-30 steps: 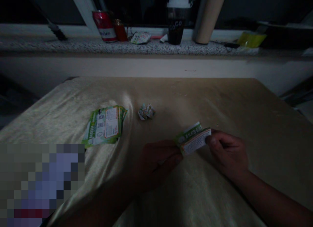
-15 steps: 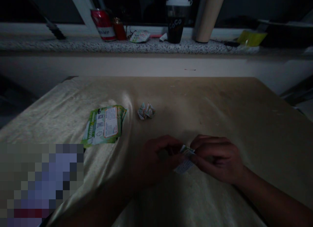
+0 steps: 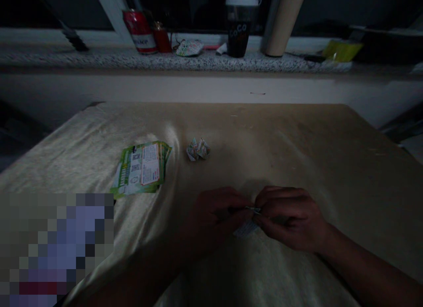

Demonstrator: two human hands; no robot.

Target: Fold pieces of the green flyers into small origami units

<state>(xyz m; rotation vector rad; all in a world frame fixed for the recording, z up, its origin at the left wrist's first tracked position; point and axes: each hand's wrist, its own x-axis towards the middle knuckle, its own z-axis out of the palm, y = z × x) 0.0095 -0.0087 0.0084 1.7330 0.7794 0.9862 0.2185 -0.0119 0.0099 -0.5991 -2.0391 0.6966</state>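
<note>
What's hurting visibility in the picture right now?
Head view: dim overall, left hand darker than right hand, print on the held paper unreadable; pale sheen on the tablecloth beside the leaflet stack; pixelation covers the lower left corner.

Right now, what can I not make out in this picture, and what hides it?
In the head view:
Held sheet: largely covered by the left hand and right hand, so its folds cannot be told.
Sheet stack: the sheets overlap, so I cannot count them; the fine print is too small.
Tube: upper end cut off by the top edge.
Lower left corner: hidden by coarse pixel blocks.
</note>
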